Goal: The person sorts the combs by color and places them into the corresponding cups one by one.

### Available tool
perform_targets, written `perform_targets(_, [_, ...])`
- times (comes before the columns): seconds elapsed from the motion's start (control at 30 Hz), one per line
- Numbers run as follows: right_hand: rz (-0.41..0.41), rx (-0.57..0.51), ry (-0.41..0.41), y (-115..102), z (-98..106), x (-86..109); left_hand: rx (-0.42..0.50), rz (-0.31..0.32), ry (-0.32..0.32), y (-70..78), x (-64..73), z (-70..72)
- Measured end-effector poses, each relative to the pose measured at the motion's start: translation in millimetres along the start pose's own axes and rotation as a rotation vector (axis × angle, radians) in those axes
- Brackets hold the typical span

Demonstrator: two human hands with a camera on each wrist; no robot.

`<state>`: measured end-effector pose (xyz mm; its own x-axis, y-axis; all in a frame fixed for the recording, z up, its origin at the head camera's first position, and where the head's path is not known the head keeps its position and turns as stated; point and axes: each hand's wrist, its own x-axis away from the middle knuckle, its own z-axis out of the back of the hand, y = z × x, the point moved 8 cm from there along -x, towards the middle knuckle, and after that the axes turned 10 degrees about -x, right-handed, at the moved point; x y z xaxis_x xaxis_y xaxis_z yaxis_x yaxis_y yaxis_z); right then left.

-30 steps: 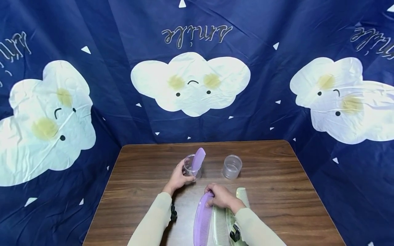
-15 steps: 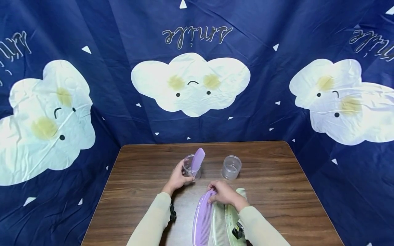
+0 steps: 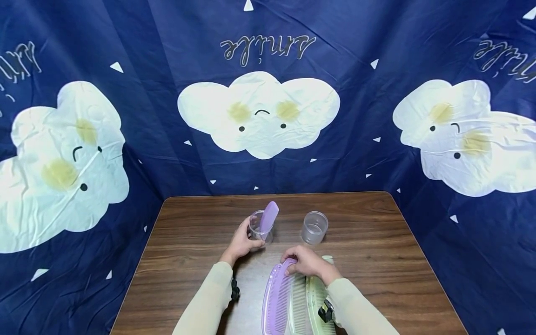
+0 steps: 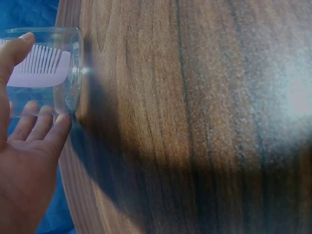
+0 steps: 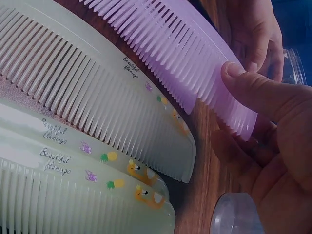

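Observation:
My left hand [image 3: 243, 241] holds the side of a clear cup [image 3: 257, 234], thumb and fingers on opposite sides. A small purple comb [image 3: 270, 215] leans upright inside it, its end above the rim. My right hand [image 3: 307, 263] pinches the far end of a long purple comb [image 3: 279, 298]; in the right wrist view the thumb lies on top of this end. A second purple comb lies partly under it, its edge showing on the left. To the right lie a pale green comb [image 3: 298, 307] and overlapping green combs [image 5: 87, 161] printed with small pictures.
Another clear cup [image 3: 315, 228] stands on the wooden table [image 3: 368, 260], right of the held one. A blue curtain [image 3: 268, 172] with white clouds rises behind the table and on both sides.
My right hand has shifted slightly right and away, drawing the upper purple comb across so it sits offset from the one below. The left hand and its cup have stayed nearly still.

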<state>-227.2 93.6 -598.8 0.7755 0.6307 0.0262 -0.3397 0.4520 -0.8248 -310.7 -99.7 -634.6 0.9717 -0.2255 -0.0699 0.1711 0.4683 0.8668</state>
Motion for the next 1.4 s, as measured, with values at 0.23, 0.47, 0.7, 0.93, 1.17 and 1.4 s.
perform_targets(0.23, [-0.024, -0.038, 0.009, 0.4, 5.6, 1.3, -0.011, 0.001, 0.004, 0.2, 0.0, 0.2])
perform_targets(0.47, [-0.012, -0.064, 0.015, -1.6, 8.3, 3.7, -0.010, 0.005, 0.000, -2.0, -1.5, -0.4])
perform_targets(0.7, [-0.006, -0.055, 0.013, -3.9, 11.9, 7.4, -0.013, 0.005, 0.010, -4.1, -2.1, -0.1])
perform_targets(0.93, [0.014, -0.023, 0.011, -12.3, 19.0, 10.5, -0.001, -0.013, 0.000, 6.7, 2.0, 1.4])
perform_targets(1.17, [-0.018, -0.085, 0.020, -15.2, 27.4, 12.8, -0.005, 0.021, 0.005, -4.0, -0.2, -0.4])
perform_targets(1.4, [-0.041, -0.200, 0.021, -22.6, 35.5, 17.0, 0.009, 0.023, 0.008, -3.4, 0.3, -0.1])
